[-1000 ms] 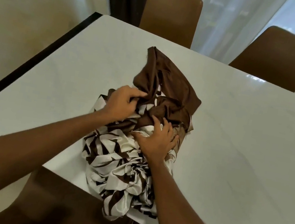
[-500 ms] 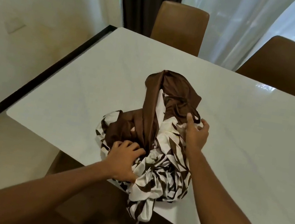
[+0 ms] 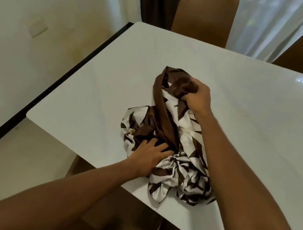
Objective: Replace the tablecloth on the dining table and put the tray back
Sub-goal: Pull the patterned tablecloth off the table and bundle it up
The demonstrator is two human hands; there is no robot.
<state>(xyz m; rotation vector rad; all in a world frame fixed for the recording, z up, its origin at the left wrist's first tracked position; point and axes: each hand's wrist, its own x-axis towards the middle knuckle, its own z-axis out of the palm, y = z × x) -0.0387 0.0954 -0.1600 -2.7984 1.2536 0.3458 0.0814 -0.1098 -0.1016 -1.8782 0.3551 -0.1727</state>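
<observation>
1. Busy with a crumpled, glossy brown-and-white leaf-print satin tablecloth [image 3: 181, 172], heaped at the near corner of a white marble-look, black-edged dining table [image 3: 89, 93], with one fold hanging just over the near edge.
2. Grips a bunch of the plain brown border in the right hand [image 3: 197, 97], fingers curled into a tight fist round it, at the far end of the heap.
3. Presses the left hand [image 3: 149, 155] onto the near part of the heap, fingers spread and nearly straight, pinning rather than pinching.
4. By the look of it, the unfurling step: hunting out an edge or corner so as to spread the cloth. Not yet laid flat anywhere.
5. Next, most likely: draw the gripped border away from the pinned part, toward the tall brown leather-look chairs [image 3: 204, 14] on the far side, and shake the folds loose. Then find the corners and square them to the table edges. Slippery satin, probably apt to slide, so worth keeping one part anchored.
6. No tray anywhere in view; putting it back judged a later step.
7. No brand, label or writing readable on cloth, table, or the pale square wall plate [image 3: 37, 28].
</observation>
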